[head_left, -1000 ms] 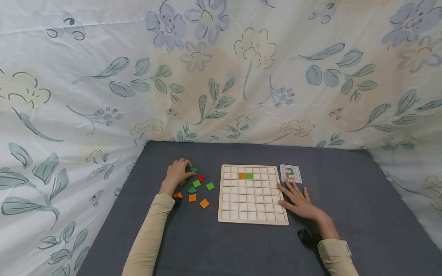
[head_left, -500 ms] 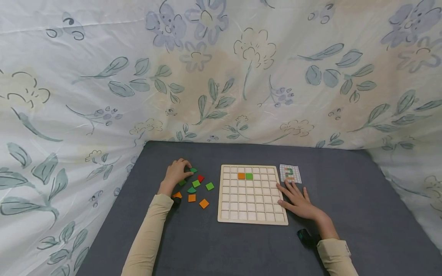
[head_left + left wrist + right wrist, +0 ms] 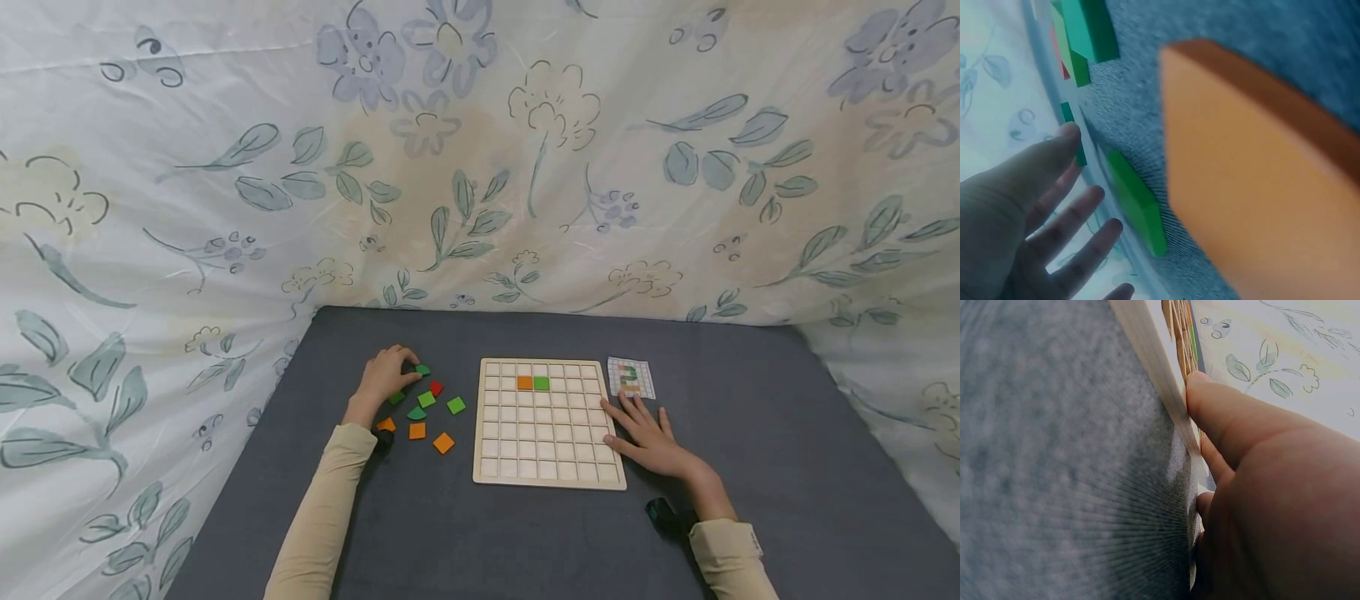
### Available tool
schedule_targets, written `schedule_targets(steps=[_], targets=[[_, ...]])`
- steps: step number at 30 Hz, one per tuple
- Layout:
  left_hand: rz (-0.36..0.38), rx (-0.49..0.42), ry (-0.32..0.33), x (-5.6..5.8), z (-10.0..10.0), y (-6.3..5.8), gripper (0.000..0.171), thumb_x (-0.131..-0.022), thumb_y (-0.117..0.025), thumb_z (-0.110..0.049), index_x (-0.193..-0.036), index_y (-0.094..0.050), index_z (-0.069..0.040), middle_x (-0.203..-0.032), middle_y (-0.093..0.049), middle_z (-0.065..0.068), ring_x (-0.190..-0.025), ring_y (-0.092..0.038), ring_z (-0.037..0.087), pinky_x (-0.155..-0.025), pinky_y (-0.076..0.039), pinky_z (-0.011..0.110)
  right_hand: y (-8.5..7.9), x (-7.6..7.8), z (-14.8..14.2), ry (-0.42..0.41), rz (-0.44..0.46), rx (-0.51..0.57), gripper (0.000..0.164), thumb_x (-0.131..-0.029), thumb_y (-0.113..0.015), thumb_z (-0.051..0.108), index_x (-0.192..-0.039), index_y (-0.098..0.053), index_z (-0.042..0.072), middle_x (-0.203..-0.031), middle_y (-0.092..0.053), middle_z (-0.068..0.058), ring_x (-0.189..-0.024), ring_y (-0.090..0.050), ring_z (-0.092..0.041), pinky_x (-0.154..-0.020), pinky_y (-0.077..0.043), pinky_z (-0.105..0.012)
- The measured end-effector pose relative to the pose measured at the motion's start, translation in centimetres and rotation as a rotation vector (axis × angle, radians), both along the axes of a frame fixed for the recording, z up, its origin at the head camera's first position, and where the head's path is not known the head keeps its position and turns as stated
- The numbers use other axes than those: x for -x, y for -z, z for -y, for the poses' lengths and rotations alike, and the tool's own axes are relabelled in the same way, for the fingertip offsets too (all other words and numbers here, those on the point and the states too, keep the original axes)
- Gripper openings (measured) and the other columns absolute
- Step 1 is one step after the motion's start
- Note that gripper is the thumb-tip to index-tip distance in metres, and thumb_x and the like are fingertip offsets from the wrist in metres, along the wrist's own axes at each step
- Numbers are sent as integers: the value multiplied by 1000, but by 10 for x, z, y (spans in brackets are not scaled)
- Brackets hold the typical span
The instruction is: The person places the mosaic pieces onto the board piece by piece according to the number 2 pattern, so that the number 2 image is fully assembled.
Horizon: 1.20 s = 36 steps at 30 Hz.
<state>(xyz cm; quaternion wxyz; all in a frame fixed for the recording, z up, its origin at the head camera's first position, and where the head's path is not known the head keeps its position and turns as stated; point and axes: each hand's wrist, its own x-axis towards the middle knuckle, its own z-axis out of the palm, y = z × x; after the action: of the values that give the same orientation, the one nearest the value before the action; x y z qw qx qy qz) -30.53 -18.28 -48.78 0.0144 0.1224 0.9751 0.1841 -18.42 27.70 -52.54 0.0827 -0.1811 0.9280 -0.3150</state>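
Observation:
My left hand (image 3: 384,372) is at the far left among loose tiles. Its thumb and index finger pinch a dark green tile (image 3: 423,370); in the left wrist view the thumb tip overlaps this green tile (image 3: 1067,114), and the other fingers spread apart. My right hand (image 3: 652,437) lies with extended fingers on the right edge of a wooden grid board (image 3: 536,471). In the right wrist view its thumb (image 3: 1210,403) touches the board's rim. An orange tile (image 3: 525,382) and a light green tile (image 3: 542,383) sit side by side in the board's second row.
Between left hand and board lie a red tile (image 3: 437,387), a light green tile (image 3: 456,406), an orange tile (image 3: 444,442) and several others. A printed pattern card (image 3: 632,375) lies beyond the right fingertips. A floral cloth (image 3: 480,167) hangs behind the grey table (image 3: 540,542).
Both hands stay nearly in place. The dark green tile at my left fingertips shifts very slightly to the right.

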Motion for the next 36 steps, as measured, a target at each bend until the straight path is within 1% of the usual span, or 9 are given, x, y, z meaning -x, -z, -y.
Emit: schedule_targets(steps=[8, 14, 20, 27, 36], targets=[[-11, -23, 23, 2, -7, -5, 27, -86, -67, -30, -108, -65, -14, -121, -56, 11, -112, -49, 32, -96, -38, 56, 1, 1, 0, 0, -5, -1, 64, -94, -52, 35, -148, -25, 14, -154, -3, -22, -139, 5, -46, -101, 16, -68], [-53, -43, 58, 1, -15, -8, 27, -85, -67, -30, -107, -65, -14, -116, -57, 9, -106, -52, 29, -94, -42, 51, 0, 1, 0, 1, -5, 3, 64, -94, -52, 35, -148, -25, 14, -154, -3, -22, -139, 5, -46, -101, 15, -69], [-68, -47, 82, -1, -27, -12, 28, -85, -68, -30, -107, -66, -13, -113, -58, 8, -102, -54, 27, -91, -44, 47, 1, 1, 0, 6, 2, -4, 65, -94, -52, 37, -148, -25, 15, -154, -2, -21, -139, 5, -44, -101, 15, -68], [-99, -29, 101, 0, -39, -13, 28, -84, -68, -31, -107, -65, -15, -116, -58, 7, -104, -54, 28, -93, -43, 50, 2, 1, -1, 7, 3, -7, 65, -94, -52, 37, -148, -24, 16, -154, -2, -21, -139, 4, -44, -102, 15, -68], [-86, -51, 120, 0, -53, -14, 28, -84, -68, -33, -107, -65, -16, -116, -58, 6, -110, -53, 29, -101, -37, 53, 1, 1, -1, 2, 2, 2, 64, -94, -52, 36, -148, -25, 15, -154, -2, -22, -139, 5, -44, -101, 16, -68]])
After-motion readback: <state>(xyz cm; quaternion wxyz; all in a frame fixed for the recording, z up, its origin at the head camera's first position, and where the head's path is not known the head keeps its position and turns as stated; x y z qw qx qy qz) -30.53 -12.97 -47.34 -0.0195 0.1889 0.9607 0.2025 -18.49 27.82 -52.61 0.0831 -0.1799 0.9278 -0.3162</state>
